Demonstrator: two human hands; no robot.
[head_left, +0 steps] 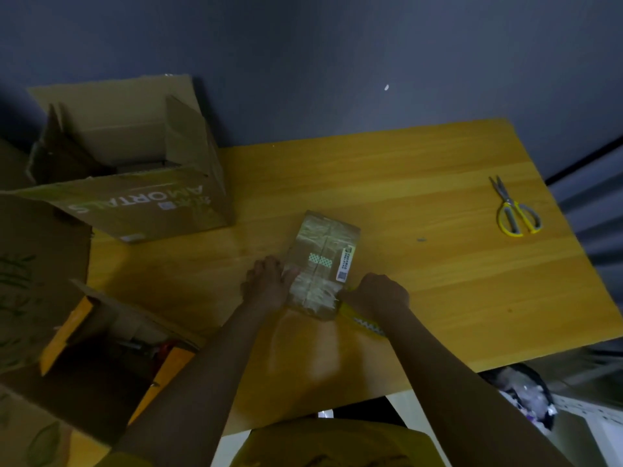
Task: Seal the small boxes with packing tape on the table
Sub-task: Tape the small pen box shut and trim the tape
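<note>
A small brown cardboard box (322, 261) lies on the wooden table (438, 264) in the middle of the view, with clear tape over both ends, a green patterned strip across its seam and a white label on its right side. My left hand (266, 284) rests against the box's near left corner, thumb on top. My right hand (377, 294) is curled at the box's near right corner and grips a yellow tape roll (362, 321), most of it hidden under the wrist.
Yellow-handled scissors (514, 210) lie at the far right of the table. A large open carton (135, 170) stands at the back left. Another open carton (108, 345) with items inside sits at the near left. A bin with plastic bags (526, 396) is beyond the table's right front edge.
</note>
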